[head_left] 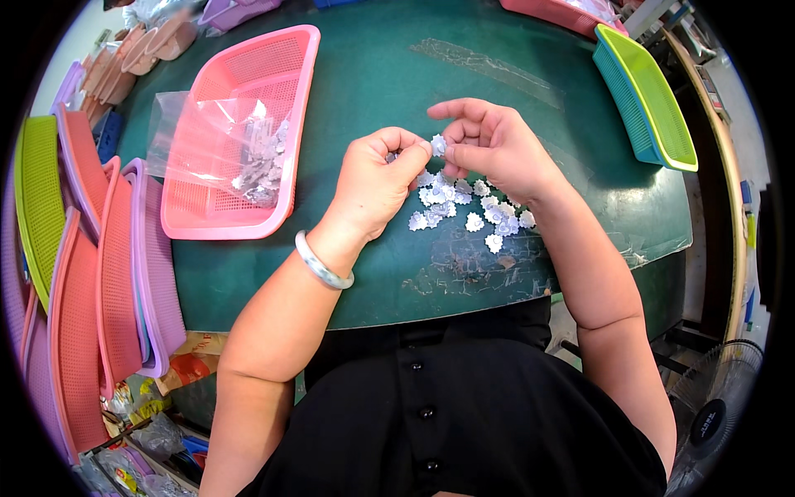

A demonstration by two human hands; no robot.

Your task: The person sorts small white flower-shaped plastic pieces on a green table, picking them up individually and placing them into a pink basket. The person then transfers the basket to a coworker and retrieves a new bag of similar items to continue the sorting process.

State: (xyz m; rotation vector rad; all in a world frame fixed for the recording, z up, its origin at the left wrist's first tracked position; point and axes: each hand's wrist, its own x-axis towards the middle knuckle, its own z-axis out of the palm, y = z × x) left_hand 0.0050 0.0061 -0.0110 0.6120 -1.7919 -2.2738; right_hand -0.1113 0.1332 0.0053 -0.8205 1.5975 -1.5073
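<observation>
Over the pile, my left hand (377, 178) is closed, its thumb and forefinger pinched at the edge of a small silvery-white scalloped piece (438, 146). Something greyish shows in the crook of those fingers, too hidden to name. From the other side my right hand (493, 149) meets the same piece with its thumb and a bent finger, while the forefinger stretches out above it. Below both hands, several more scalloped pieces (439, 195) lie loose and overlapping on the green tabletop (373, 282).
Left of my hands stands a pink basket (302, 124) with a clear plastic bag (195, 137) of grey-white pieces inside. A green and teal basket (654, 108) sits at the right. Stacked coloured baskets (116, 282) crowd the left edge. At lower right is a fan (712, 406).
</observation>
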